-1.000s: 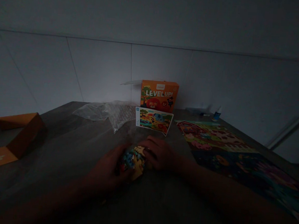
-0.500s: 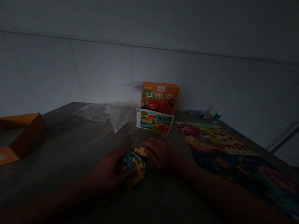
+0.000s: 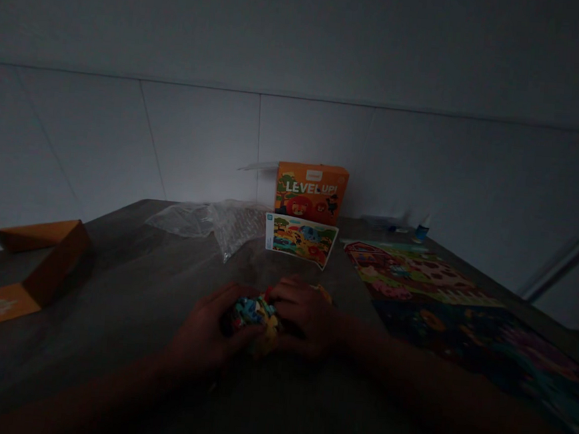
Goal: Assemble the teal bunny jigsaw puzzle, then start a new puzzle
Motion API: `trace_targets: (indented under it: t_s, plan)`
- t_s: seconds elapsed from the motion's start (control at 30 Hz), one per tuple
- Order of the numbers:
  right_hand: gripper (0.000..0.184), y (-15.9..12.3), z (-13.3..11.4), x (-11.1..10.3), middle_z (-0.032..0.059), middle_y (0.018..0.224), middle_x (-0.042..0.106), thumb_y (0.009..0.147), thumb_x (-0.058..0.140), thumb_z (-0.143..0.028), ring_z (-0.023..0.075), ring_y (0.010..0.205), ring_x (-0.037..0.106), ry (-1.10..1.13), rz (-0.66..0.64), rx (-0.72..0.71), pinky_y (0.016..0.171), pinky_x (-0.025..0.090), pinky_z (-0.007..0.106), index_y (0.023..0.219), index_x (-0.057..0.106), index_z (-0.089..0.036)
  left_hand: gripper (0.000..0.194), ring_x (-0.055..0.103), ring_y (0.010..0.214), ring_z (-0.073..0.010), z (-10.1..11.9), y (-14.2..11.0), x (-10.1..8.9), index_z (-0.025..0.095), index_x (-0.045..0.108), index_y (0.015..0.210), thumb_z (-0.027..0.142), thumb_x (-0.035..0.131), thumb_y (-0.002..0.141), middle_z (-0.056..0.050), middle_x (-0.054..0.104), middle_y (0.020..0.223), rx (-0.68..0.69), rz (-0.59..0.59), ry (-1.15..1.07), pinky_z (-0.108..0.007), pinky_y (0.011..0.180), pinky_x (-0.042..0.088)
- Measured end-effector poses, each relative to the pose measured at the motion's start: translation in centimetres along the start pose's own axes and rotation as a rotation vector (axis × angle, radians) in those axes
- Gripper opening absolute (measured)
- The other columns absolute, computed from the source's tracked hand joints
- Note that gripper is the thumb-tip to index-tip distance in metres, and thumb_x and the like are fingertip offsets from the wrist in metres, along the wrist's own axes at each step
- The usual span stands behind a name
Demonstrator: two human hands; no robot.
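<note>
Low in the middle of the head view, a bunch of colourful jigsaw puzzle pieces (image 3: 256, 313) sits between my two hands. My left hand (image 3: 204, 327) is curled round its left side, thumb along the front. From the right, my right hand (image 3: 306, 315) closes over the pieces with bent fingers. More yellow pieces (image 3: 322, 292) show just behind the right hand's knuckles. Dim light hides the single pieces and the fingertips. Beyond the hands a picture card (image 3: 298, 238) with animals leans against an orange puzzle box (image 3: 312, 187).
An orange open box part (image 3: 55, 259) lies at the left. Crumpled bubble wrap (image 3: 233, 226) rests left of the card. On the right are a farm puzzle (image 3: 425, 273) and a dark blue puzzle (image 3: 460, 337). A small bottle (image 3: 421, 233) stands at the back right.
My right hand has moved over the pieces, covering more of them, and its fingers are more bent. Yellow pieces now show behind it. My left hand stays nearly in place.
</note>
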State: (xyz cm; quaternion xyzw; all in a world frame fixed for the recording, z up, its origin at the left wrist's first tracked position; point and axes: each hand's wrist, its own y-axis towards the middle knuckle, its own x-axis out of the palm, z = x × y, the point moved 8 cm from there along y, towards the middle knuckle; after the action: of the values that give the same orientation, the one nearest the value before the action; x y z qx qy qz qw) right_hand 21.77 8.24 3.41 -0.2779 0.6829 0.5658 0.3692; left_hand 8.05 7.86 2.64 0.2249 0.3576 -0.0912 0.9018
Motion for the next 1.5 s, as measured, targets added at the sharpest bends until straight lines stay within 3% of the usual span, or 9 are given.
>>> trace_targets:
  t_s: [0.13, 0.27, 0.43, 0.63, 0.77, 0.97, 1.07, 1.23, 1.5]
  plan:
    - [0.024, 0.1, 0.4, -0.2, 0.0068, 0.08, 0.06, 0.091, 0.05, -0.034, 0.0185, 0.074, 0.051, -0.011, 0.059, 0.058, 0.071, 0.04, 0.034, 0.073, 0.053, -0.018, 0.025, 0.065, 0.085, -0.0202, 0.4, 0.1, -0.3, 0.022, 0.065, 0.106, 0.036, 0.063, 0.085, -0.004, 0.069, 0.094, 0.035, 0.033, 0.03, -0.03, 0.076, 0.053]
    - [0.015, -0.1, 1.1, -0.8, 0.0027, 0.069, 0.053, 0.086, 0.049, -0.022, 0.0174, 0.068, 0.047, -0.02, 0.145, 0.11, 0.065, 0.038, 0.032, 0.071, 0.047, -0.021, 0.021, 0.064, 0.084, -0.0194, 0.7, 0.1, -0.8, 0.02, 0.065, 0.102, 0.034, 0.058, 0.088, -0.005, 0.067, 0.094, 0.08, 0.089, 0.058, -0.03, 0.074, 0.053]
    - [0.006, -0.6, 1.7, -1.3, 0.0056, 0.075, 0.059, 0.087, 0.049, -0.022, 0.0191, 0.073, 0.053, -0.08, 0.207, 0.125, 0.069, 0.043, 0.034, 0.083, 0.052, -0.019, 0.024, 0.064, 0.077, -0.0193, 0.1, 0.2, -0.7, 0.019, 0.066, 0.102, 0.036, 0.056, 0.088, -0.005, 0.067, 0.088, 0.041, 0.083, 0.076, -0.03, 0.068, 0.052]
    - [0.009, -0.5, 0.3, -2.8, 0.0078, 0.08, 0.064, 0.092, 0.05, -0.02, 0.0203, 0.075, 0.056, -0.192, 0.327, 0.038, 0.07, 0.046, 0.035, 0.094, 0.057, -0.016, 0.027, 0.063, 0.068, -0.0181, -1.2, 0.5, 0.1, 0.019, 0.066, 0.102, 0.038, 0.052, 0.089, -0.004, 0.069, 0.082, -0.095, 0.009, 0.07, -0.028, 0.061, 0.049]
    - [0.013, -0.5, -0.6, -3.4, 0.0084, 0.086, 0.065, 0.095, 0.049, -0.018, 0.0199, 0.079, 0.058, -0.243, 0.381, -0.022, 0.072, 0.049, 0.034, 0.102, 0.059, -0.015, 0.028, 0.064, 0.076, -0.0197, -0.7, 0.5, 0.4, 0.019, 0.067, 0.102, 0.038, 0.051, 0.088, -0.005, 0.07, 0.088, -0.074, -0.056, 0.105, -0.03, 0.067, 0.05]
    - [0.02, -1.1, -0.9, -3.7, 0.0093, 0.095, 0.064, 0.097, 0.045, -0.014, 0.0192, 0.087, 0.061, -0.278, 0.431, -0.026, 0.074, 0.053, 0.03, 0.11, 0.059, -0.018, 0.034, 0.066, 0.083, -0.0217, -0.6, 0.3, 0.4, 0.019, 0.065, 0.113, 0.041, 0.054, 0.09, -0.007, 0.072, 0.097, -0.064, -0.052, 0.098, -0.033, 0.074, 0.053]
    - [0.021, -1.3, -0.9, -3.6, 0.0095, 0.099, 0.063, 0.097, 0.044, -0.012, 0.0182, 0.09, 0.061, -0.269, 0.431, -0.026, 0.074, 0.054, 0.028, 0.112, 0.057, -0.018, 0.034, 0.067, 0.083, -0.0224, -0.7, 0.3, 0.3, 0.019, 0.066, 0.111, 0.043, 0.054, 0.09, -0.007, 0.072, 0.095, -0.056, -0.032, 0.082, -0.034, 0.076, 0.055]
    - [0.019, -1.3, -1.0, -3.2, 0.0093, 0.102, 0.062, 0.098, 0.047, -0.016, 0.0171, 0.091, 0.061, -0.244, 0.376, -0.056, 0.074, 0.055, 0.027, 0.115, 0.055, -0.019, 0.04, 0.07, 0.089, -0.0231, -1.2, 0.2, 0.0, 0.022, 0.058, 0.124, 0.042, 0.056, 0.09, -0.009, 0.073, 0.105, -0.081, 0.021, -0.027, -0.037, 0.079, 0.059]
    - [0.01, -1.0, -1.1, -2.6, 0.0076, 0.101, 0.062, 0.097, 0.054, -0.025, 0.0153, 0.088, 0.062, -0.298, 0.322, -0.092, 0.071, 0.054, 0.026, 0.105, 0.056, -0.019, 0.041, 0.07, 0.098, -0.0238, -1.2, 0.1, 0.4, 0.023, 0.05, 0.127, 0.038, 0.057, 0.09, -0.012, 0.07, 0.117, -0.089, -0.008, -0.202, -0.039, 0.086, 0.059]
